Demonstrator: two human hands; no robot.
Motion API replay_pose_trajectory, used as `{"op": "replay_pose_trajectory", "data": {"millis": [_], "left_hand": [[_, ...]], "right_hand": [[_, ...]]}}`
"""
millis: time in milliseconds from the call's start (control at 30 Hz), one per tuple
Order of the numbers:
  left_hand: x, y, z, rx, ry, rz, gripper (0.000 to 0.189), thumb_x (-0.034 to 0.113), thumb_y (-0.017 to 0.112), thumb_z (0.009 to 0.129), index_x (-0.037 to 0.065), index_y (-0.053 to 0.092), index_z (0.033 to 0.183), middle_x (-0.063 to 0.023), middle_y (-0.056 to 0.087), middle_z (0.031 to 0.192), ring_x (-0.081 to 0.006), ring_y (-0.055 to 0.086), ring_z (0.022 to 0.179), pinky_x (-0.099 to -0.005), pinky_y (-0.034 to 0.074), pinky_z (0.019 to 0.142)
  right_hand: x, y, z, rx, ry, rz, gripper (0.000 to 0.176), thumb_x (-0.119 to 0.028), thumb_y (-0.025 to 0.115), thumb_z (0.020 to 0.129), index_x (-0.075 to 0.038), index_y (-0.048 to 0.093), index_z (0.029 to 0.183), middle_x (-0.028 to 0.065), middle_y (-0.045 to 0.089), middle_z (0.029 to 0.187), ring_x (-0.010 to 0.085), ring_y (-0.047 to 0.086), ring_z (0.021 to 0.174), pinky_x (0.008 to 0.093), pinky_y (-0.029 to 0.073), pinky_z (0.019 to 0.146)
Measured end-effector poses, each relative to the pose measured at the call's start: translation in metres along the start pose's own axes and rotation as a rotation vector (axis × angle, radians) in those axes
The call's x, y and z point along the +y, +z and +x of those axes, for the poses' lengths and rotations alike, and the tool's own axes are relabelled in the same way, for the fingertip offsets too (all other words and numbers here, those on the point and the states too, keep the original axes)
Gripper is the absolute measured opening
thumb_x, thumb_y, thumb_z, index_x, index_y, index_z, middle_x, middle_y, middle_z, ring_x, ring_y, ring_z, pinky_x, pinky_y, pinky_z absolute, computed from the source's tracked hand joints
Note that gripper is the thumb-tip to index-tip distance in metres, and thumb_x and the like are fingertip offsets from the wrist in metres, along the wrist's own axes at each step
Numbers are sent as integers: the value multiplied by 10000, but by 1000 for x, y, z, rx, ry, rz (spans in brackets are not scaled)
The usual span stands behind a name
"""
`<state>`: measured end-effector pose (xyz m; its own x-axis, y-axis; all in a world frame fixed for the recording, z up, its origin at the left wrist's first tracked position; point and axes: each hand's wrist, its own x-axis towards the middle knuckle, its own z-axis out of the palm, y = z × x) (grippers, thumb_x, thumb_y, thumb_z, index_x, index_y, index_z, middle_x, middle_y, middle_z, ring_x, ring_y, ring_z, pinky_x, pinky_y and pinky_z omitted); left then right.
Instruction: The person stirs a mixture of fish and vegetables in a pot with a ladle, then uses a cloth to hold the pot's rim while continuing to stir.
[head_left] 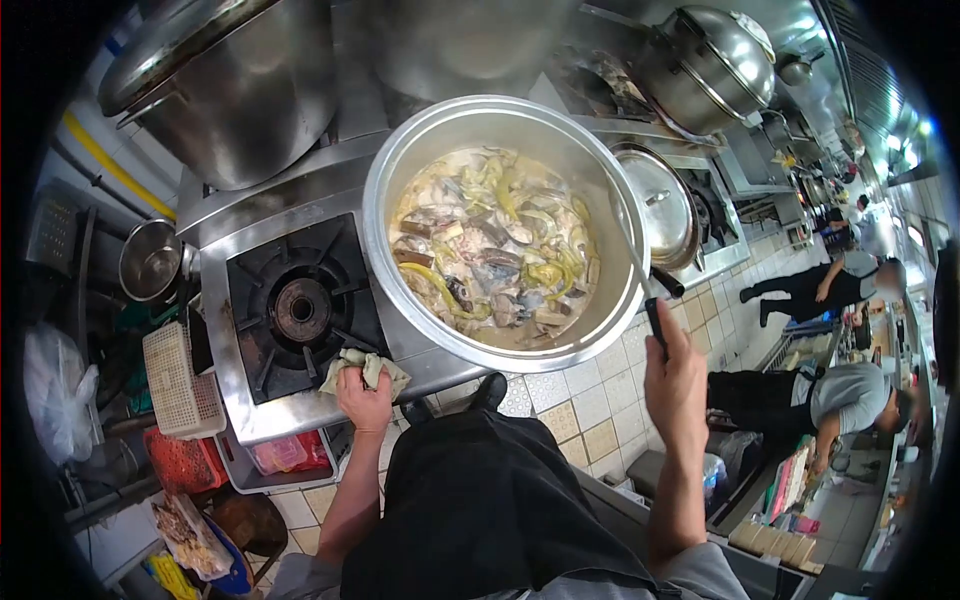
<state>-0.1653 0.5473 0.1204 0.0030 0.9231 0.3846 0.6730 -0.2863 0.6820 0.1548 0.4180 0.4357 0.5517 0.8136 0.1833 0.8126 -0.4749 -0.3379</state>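
Observation:
A big steel pot (400, 150) stands on the stove, full of pale stew with fish pieces and yellow-green vegetables (495, 245). My left hand (365, 395) presses a crumpled greenish cloth (365, 368) onto the stove's front edge, just below the pot. My right hand (675, 380) is closed around the black handle of a long ladle (655, 325); its thin shaft runs up over the pot's right rim. The ladle's bowl is not visible.
An unlit burner (300, 310) lies left of the pot. A larger pot (235, 95) stands behind, and lidded pots (710, 65) at the back right. A lid (655, 205) rests right of the pot. Two people (840, 390) work at the right. Baskets (180, 385) sit lower left.

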Motion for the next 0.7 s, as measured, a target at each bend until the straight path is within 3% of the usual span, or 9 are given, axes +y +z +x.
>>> {"op": "replay_pose_trajectory", "data": {"millis": [167, 233, 433, 533, 700], "left_hand": [[3, -6, 3, -22, 36, -64, 301, 150, 787, 779, 23, 515, 814, -160, 539, 804, -370, 561, 754, -473, 437, 676], [0, -6, 2, -46, -8, -66, 295, 183, 780, 764, 27, 535, 817, -174, 569, 836, -407, 582, 798, -499, 456, 711], [-3, -7, 2, -64, 0, -75, 309, 187, 786, 766, 29, 524, 802, -157, 536, 803, -381, 565, 762, -484, 436, 677], [-3, -8, 3, -84, -23, -87, 309, 184, 787, 767, 31, 520, 798, -153, 534, 803, -378, 563, 761, -481, 435, 674], [-3, -7, 2, -73, -3, -91, 311, 185, 788, 769, 31, 521, 805, -150, 536, 808, -376, 564, 764, -478, 435, 672]], "right_hand": [[-14, 28, -26, 9, 114, -8, 472, 34, 606, 901, -18, 588, 1370, 245, 629, 858, 394, 647, 743, 470, 518, 694], [-14, 45, -29, 31, 120, -38, 476, 23, 610, 904, -17, 582, 1377, 238, 618, 851, 401, 650, 747, 483, 523, 696], [-21, 77, -27, -44, 241, -111, 494, -30, 520, 956, -20, 507, 1449, 287, 587, 959, 459, 656, 775, 537, 526, 693], [-27, 88, -24, -82, 313, -149, 451, -45, 521, 983, -26, 527, 1434, 266, 603, 987, 429, 653, 814, 506, 525, 735], [-32, 88, -13, -112, 296, -184, 450, -58, 518, 977, 6, 524, 1423, 288, 622, 966, 447, 671, 803, 520, 536, 724]]}}
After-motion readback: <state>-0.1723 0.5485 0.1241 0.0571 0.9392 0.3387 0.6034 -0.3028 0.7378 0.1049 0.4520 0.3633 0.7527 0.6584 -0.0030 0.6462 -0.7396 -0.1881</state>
